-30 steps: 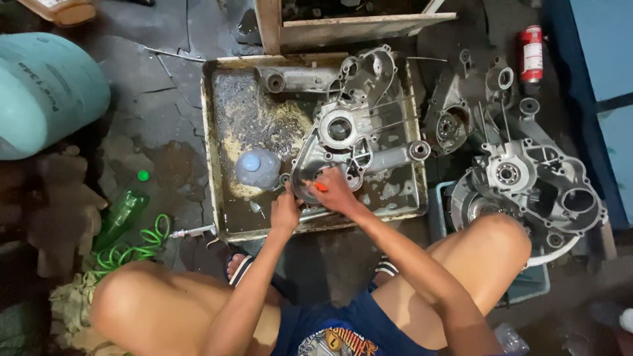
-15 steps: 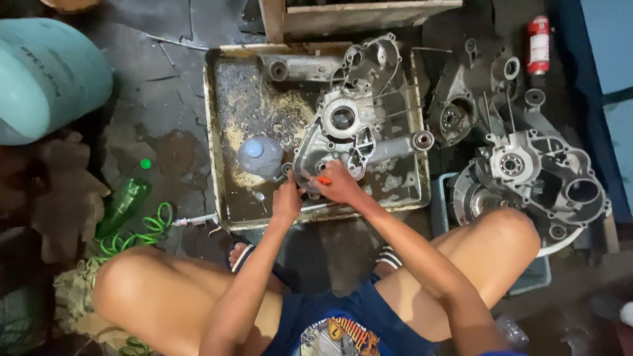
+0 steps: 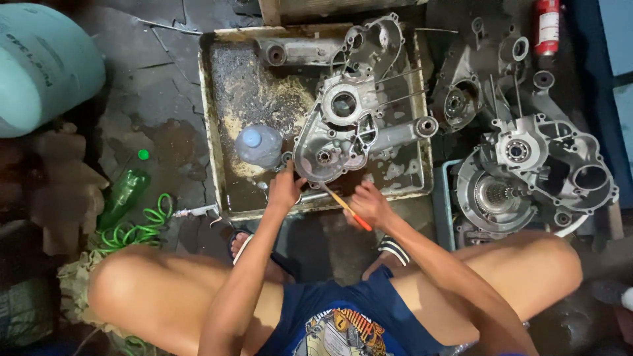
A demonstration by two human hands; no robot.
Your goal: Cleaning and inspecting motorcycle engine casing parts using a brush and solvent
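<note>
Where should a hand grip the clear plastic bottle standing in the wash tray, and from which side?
Probably around the body of the clear plastic bottle, coming from the left over the tray wall: it stands upright with its blue cap up, and the engine case crowds its right side.

Left hand [image 3: 285, 190] steadies the engine casing [image 3: 343, 128] in the metal tray [image 3: 217, 132]; right hand [image 3: 370, 204] holds an orange-handled tool [image 3: 344, 206].

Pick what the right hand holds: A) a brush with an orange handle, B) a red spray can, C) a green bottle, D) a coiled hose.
A: the right hand grips a thin brush with an orange handle, its tip toward the engine case in the tray.
</note>
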